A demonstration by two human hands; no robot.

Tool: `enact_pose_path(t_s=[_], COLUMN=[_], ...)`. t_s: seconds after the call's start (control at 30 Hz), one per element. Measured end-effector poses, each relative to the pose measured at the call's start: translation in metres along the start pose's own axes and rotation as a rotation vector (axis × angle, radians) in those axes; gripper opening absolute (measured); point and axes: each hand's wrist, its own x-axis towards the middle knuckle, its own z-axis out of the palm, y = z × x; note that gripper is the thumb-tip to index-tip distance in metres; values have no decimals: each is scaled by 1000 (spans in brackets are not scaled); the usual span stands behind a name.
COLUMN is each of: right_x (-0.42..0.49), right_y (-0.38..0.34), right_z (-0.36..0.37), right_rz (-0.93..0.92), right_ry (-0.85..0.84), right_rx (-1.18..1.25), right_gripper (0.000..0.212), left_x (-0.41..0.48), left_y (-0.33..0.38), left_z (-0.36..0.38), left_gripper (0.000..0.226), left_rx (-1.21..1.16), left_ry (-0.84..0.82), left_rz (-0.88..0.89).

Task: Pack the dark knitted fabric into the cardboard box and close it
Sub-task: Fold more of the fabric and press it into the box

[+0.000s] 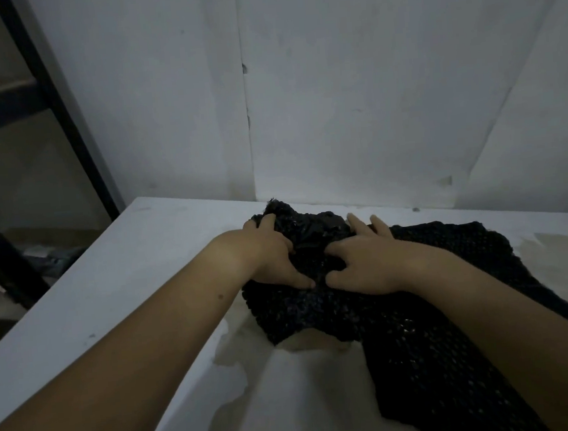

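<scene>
The dark knitted fabric (407, 342) lies spread over the white table, bunched up at its far end and trailing toward the near right. My left hand (272, 254) grips the bunched far part from the left, fingers curled into the knit. My right hand (365, 259) presses on the same bunch from the right, fingers spread and thumb tucked into the folds. No cardboard box is in view.
The white table (111, 299) has stained, peeling patches near the fabric. Its left edge runs diagonally, with a dark metal shelf frame (57, 108) beyond it. A white wall (367, 87) stands close behind the table.
</scene>
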Motion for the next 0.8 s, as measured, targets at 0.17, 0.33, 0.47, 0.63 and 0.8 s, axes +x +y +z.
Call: enact_pose_path(t_s=[0.17,0.33,0.47,0.63,0.8], right_x=[-19,-9,7,19,4], right_y=[29,28,16,5,21], right_z=[-9,-3,-1,-7,-16], right_rz=[-134,-130,-42,44,-74], right_ry=[511,409,97,-109,198], right_rx=[82,-40,-84,-111,-50], right_gripper=[46,46,46,24,41], left_x=[1,3,4,6,7], left_y=[-8,-15,-17,-21,-19], left_z=[9,16,20,23,22], left_gripper=[84,78,75,70,81], left_rx=[-54,-172,-206,-243,-194], left_ry=[41,66,88,115,87], left_rz=[41,91,112,140,107])
